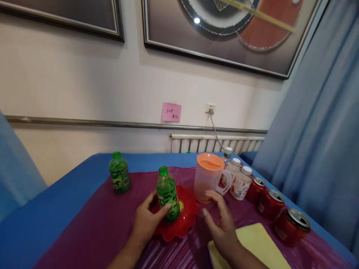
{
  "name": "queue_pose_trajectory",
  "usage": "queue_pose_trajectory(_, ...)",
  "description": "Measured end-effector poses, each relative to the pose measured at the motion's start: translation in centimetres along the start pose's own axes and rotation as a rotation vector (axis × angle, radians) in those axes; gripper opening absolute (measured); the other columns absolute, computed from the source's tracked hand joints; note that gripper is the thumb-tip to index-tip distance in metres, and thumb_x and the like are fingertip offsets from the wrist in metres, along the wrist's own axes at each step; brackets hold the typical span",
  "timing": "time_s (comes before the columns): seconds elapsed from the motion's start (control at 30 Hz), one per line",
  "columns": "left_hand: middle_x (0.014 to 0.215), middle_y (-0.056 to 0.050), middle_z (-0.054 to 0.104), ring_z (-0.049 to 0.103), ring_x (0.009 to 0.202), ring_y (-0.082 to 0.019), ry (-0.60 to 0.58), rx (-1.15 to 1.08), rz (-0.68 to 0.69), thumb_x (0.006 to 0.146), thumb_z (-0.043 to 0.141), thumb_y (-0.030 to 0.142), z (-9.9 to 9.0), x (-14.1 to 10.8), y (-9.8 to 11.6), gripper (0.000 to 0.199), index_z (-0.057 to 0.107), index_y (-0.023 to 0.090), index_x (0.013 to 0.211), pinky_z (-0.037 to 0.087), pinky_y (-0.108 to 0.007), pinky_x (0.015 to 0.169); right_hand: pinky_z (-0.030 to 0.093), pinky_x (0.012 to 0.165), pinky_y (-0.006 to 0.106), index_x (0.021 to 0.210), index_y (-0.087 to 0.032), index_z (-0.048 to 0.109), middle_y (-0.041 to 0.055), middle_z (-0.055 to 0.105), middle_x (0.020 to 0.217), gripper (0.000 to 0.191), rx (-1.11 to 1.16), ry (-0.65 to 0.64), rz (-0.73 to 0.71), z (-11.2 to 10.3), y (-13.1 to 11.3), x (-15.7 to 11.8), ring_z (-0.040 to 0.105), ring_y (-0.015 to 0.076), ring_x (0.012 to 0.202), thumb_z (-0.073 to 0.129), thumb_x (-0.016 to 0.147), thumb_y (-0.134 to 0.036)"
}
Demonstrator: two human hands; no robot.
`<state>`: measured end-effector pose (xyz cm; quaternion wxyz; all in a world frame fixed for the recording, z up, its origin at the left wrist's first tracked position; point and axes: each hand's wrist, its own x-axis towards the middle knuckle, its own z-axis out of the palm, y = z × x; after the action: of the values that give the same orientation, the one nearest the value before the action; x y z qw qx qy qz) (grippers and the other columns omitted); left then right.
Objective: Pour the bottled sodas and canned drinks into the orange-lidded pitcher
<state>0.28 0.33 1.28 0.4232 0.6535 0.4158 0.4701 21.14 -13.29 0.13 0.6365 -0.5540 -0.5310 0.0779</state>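
Observation:
My left hand [148, 216] is wrapped round the lower part of a green plastic bottle [167, 192], its thumb across the front. The bottle stands upright, on or just above a red scalloped plate [186, 220]; I cannot tell whether it touches. My right hand [220, 224] is held apart to the right of the plate, fingers spread and curved, with nothing in it. Just behind that hand stands a clear plastic pitcher [206, 183] with an orange lid and a handle on its right. Under the right wrist lies a yellow cloth or paper [259, 243].
Another green bottle [119, 173] stands at the left. Along the right are clear bottles with white caps [241, 185] and red cans [270, 205]. Purple sheeting [98, 224] covers part of the blue tablecloth [36, 220]. A radiator [193, 144] and wall are behind.

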Motion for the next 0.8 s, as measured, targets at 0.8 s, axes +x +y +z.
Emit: queue_pose_trajectory(0.8, 0.119, -0.003, 0.077, 0.072, 0.107, -0.029, -0.195, 0.279, 0.382, 0.073, 0.078, 0.056, -0.4, -0.5, -1.8, 0.060, 0.067, 0.035, 0.129, 0.058, -0.041, 0.098, 0.056, 0.092, 0.041, 0.130, -0.025, 0.055, 0.0069, 0.073, 0.117, 0.071, 0.161, 0.080, 0.229, -0.5, -1.3, 1.8, 0.069, 0.0291, 0.106, 0.085, 0.066, -0.031)
